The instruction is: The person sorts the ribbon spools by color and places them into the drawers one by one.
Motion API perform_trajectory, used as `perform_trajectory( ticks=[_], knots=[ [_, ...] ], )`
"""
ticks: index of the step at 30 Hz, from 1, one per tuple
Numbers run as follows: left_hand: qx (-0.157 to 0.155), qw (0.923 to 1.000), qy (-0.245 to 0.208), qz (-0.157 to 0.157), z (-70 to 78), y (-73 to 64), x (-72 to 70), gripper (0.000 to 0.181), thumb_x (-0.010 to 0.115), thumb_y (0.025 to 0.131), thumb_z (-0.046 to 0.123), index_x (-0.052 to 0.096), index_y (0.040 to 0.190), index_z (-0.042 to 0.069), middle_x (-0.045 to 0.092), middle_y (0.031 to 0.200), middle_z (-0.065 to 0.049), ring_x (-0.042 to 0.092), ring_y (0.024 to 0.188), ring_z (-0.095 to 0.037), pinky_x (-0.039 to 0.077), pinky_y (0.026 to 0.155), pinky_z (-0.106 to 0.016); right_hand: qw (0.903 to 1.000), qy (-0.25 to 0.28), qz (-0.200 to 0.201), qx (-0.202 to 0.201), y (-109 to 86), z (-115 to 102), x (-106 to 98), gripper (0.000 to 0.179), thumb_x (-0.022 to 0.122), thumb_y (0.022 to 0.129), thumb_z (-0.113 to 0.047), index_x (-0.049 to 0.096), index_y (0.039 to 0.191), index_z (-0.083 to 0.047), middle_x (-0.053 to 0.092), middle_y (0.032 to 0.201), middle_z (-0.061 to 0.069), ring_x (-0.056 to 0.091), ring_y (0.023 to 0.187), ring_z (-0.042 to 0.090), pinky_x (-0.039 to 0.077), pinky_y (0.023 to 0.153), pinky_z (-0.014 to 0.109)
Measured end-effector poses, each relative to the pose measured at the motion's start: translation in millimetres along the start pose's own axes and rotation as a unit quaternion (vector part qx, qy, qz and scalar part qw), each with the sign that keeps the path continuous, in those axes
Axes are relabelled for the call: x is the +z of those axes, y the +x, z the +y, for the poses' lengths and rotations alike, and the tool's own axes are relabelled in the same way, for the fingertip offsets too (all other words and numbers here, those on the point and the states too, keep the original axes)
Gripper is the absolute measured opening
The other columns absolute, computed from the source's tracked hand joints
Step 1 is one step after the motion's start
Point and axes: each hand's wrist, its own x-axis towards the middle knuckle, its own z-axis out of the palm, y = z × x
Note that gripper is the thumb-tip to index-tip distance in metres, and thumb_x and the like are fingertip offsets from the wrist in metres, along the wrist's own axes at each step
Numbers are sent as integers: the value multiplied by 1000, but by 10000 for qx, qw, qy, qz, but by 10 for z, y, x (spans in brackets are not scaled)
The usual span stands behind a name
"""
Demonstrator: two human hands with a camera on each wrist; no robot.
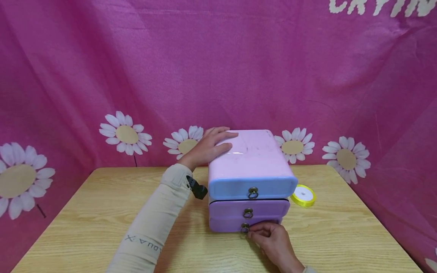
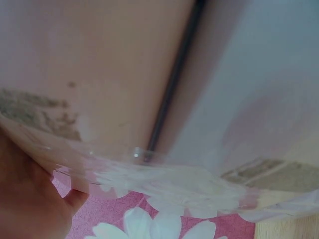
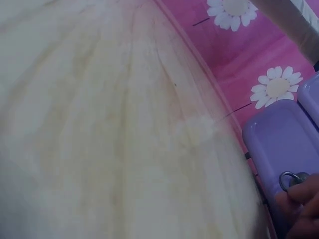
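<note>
A small drawer box [image 1: 252, 159] with a pink top stands on the table. Its top drawer [image 1: 232, 188] has a blue front, and the two fronts below are purple; each carries a ring pull. My left hand [image 1: 211, 146] rests on the left side of the pink top with its fingers laid across it. Down at the lowest front, my right hand [image 1: 273, 240] pinches the bottom ring pull [image 1: 244, 228] between thumb and fingers. The right wrist view also shows that ring [image 3: 288, 180] against a purple drawer front [image 3: 279, 142]. The left wrist view is mostly filled by the box's side, blurred.
On the wooden table [image 1: 102, 212], a yellow-rimmed spool of ribbon [image 1: 304, 195] lies to the right of the box. A magenta cloth [image 1: 218, 68] with white daisies hangs behind and at both sides.
</note>
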Motion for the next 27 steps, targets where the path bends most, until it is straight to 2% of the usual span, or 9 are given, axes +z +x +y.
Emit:
perform_trajectory(
  ticks=[6,16,21,27],
  knots=[
    [-8,10000,4,-8,20,-8,-10,42,50,89,37,49,130,29,31,141,5,17,130,-16,18,103,-45,9995,-274,-155,-33,-87,-6,-59,12,75,69,-12,69,76,-5,65,63,5,43,37,7,37,36,23],
    [-77,9999,-131,-39,9,-18,3,41,50,89,39,49,130,30,30,142,5,15,131,-15,17,103,-48,9965,-120,-558,614,-226,10,-123,27,77,68,-27,69,83,-6,67,69,4,45,40,10,39,38,26],
    [-49,9999,-108,-30,1,-15,12,41,49,90,38,48,130,30,30,142,2,15,131,-16,17,103,-48,9964,-30,-613,579,-286,19,-148,26,77,68,-26,69,83,-6,67,70,4,46,40,10,41,38,26],
    [3,10000,12,-15,3,-12,10,41,49,90,37,48,130,29,31,141,3,16,131,-16,18,103,-46,9974,-64,-495,512,-350,6,-168,27,78,67,-27,69,81,-6,66,68,5,48,42,11,42,41,26]
  ],
)
